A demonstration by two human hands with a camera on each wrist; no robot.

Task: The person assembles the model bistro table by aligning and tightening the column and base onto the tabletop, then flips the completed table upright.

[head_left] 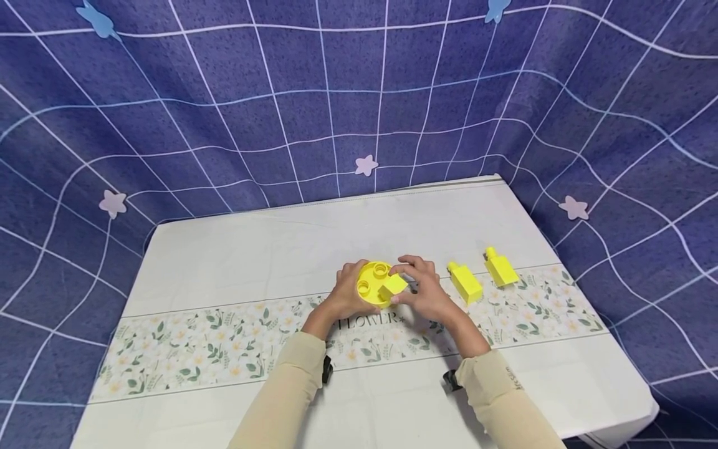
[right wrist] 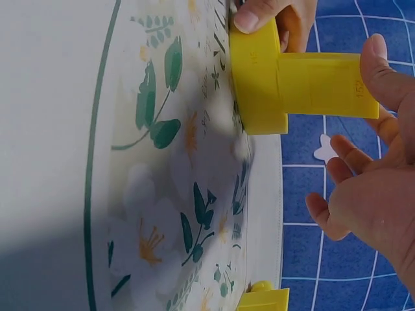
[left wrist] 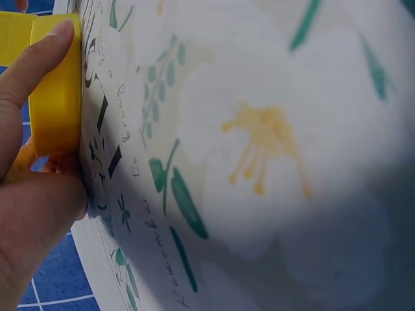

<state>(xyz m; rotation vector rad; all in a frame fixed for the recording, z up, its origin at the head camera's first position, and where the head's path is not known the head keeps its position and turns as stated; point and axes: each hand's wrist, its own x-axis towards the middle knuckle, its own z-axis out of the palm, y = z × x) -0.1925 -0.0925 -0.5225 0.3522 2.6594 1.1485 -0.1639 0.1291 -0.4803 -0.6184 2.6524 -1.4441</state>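
Observation:
A round yellow base (head_left: 367,275) with ring-shaped sockets lies on the table. My left hand (head_left: 348,290) grips its left side, thumb along the rim in the left wrist view. From the base's right part a yellow block leg (head_left: 394,285) stands upright, its lower end meeting the base's top in the right wrist view. My right hand (head_left: 424,290) pinches the upper end of this leg (right wrist: 327,84) between thumb and fingers, the other fingers loosely bent. Two more yellow legs (head_left: 465,283) (head_left: 502,268), each with a round peg at one end, lie to the right of my right hand.
A white tablecloth (head_left: 252,249) with a flowered band (head_left: 224,343) covers the table. Behind and on both sides hangs a blue curtain (head_left: 291,125) with a white grid and stars. The table's right edge runs just beyond the loose legs.

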